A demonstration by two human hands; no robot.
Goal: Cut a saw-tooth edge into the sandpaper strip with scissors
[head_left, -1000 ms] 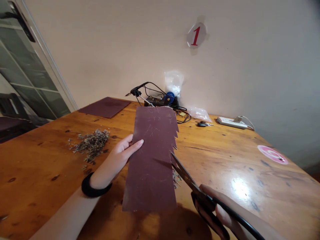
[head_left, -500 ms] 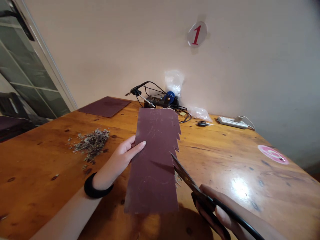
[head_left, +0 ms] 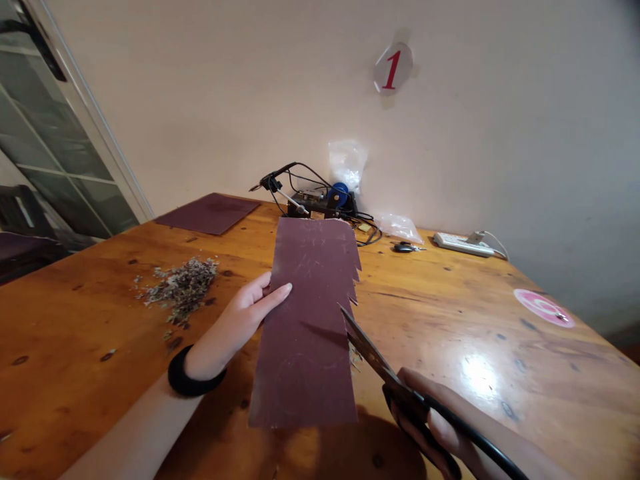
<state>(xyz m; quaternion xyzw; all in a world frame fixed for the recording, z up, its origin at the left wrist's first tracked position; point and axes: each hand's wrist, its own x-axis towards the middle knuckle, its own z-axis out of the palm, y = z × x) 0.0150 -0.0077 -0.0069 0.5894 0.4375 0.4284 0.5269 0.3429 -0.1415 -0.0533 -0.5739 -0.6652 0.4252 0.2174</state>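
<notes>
- left hand: closed in a pinch on one maroon sheet, thumb on the near face at its left edge, fingers mostly hidden behind it. one black band at the wrist.
- right hand: closed round the black handles of one pair of scissors, to the right of the maroon sheet.
- blades: at the right edge of the maroon sheet, one tip lying over the near face; how far they stand apart cannot be told.
- hands counted: two, both occupied.
- condition of the maroon sheet: held tilted above the bench; right edge cut into jagged points, at least three showing; pale scratches on the face.
- left of the maroon sheet: one pile of dried plant bits, loose on the bench.
- at the right edge of the maroon sheet: a further small patch of similar bits, mostly hidden behind it.
- beyond the maroon sheet, to the left: one flat second sheet, same colour.
- directly beyond the maroon sheet: one soldering iron on a stand, one blue spool, cables, and one clear plastic bag against the wall.
- beyond the maroon sheet, to the right: one flat plastic bag, one black key fob, one power strip with one plug.
- well to the right of the maroon sheet: one pink round sticker.
</notes>
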